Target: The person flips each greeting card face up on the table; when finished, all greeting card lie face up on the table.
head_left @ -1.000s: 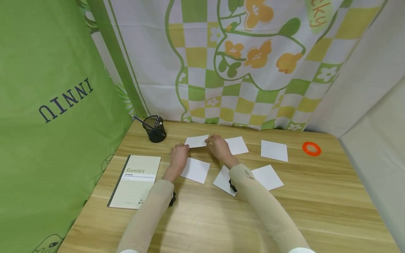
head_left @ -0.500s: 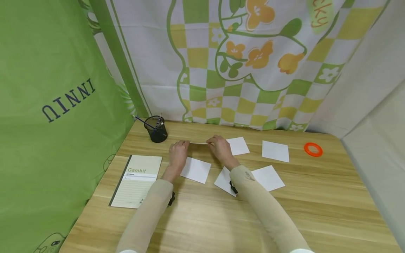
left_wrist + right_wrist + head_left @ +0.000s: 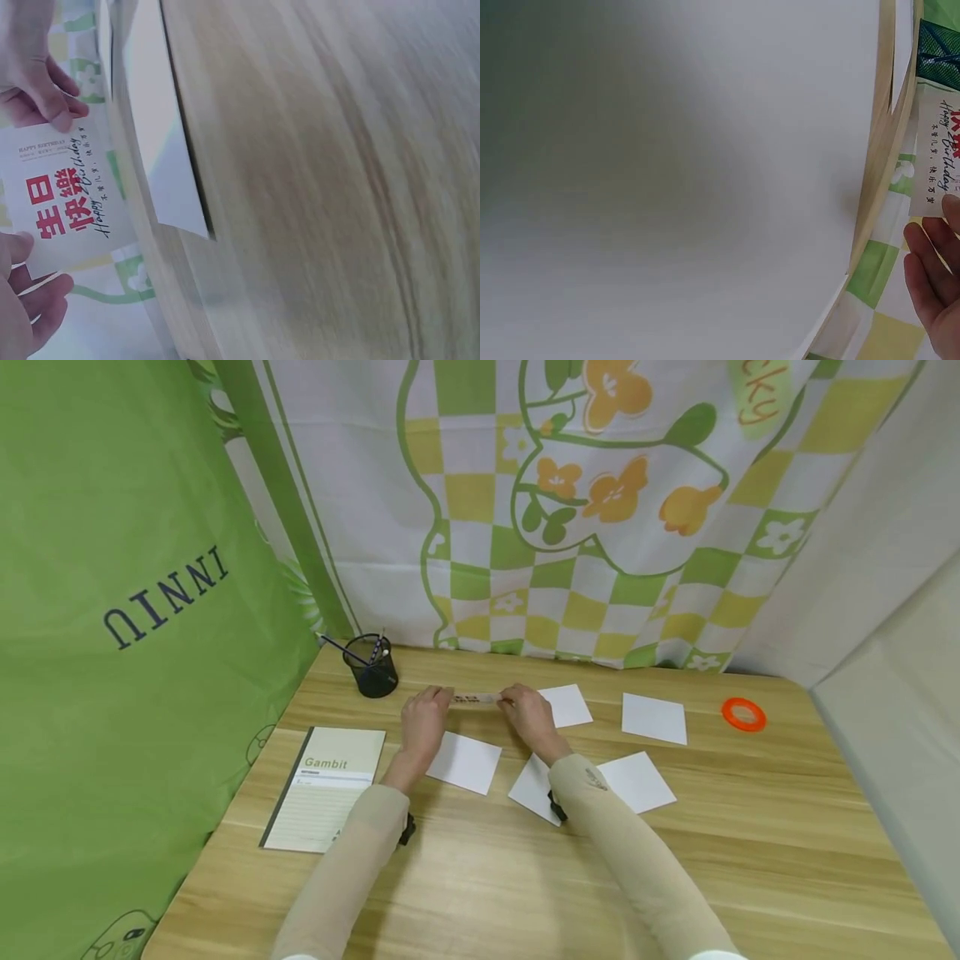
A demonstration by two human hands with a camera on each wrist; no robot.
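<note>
Far over the wooden table (image 3: 480, 860), a birthday card (image 3: 475, 699) is pinched at opposite ends by the left hand (image 3: 423, 722) and right hand (image 3: 529, 717), apparently for reading, with level lowering probably needed next.

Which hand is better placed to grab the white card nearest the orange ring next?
Probably the right hand: it is closer to that white card. The left hand is farther off. Both pinch the birthday card, so the right would first have to let go.
</note>
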